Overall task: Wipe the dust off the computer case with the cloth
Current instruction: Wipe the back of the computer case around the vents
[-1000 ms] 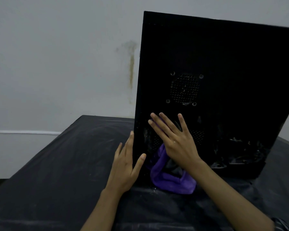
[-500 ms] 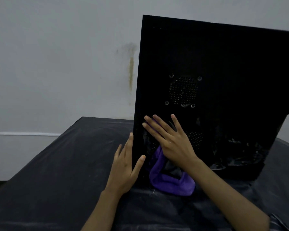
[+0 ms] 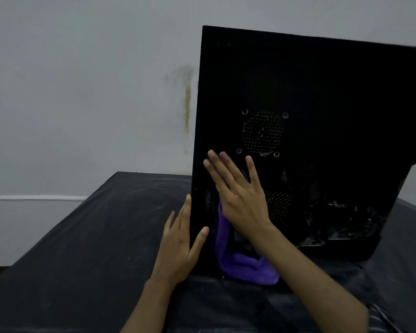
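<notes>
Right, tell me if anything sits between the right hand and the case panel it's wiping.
Only the purple cloth: the right hand presses it flat against the computer case, its loose end hanging to the table. Nothing else visible intervenes. The left hand steadies the case's left edge.

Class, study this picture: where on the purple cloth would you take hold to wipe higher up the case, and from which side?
Grip the purple cloth at its loose lower fold on the table, coming from the near right; its upper part is pinned under the right hand against the computer case.

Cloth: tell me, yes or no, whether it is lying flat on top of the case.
No, the purple cloth hangs below the right hand against the case's side.
</notes>
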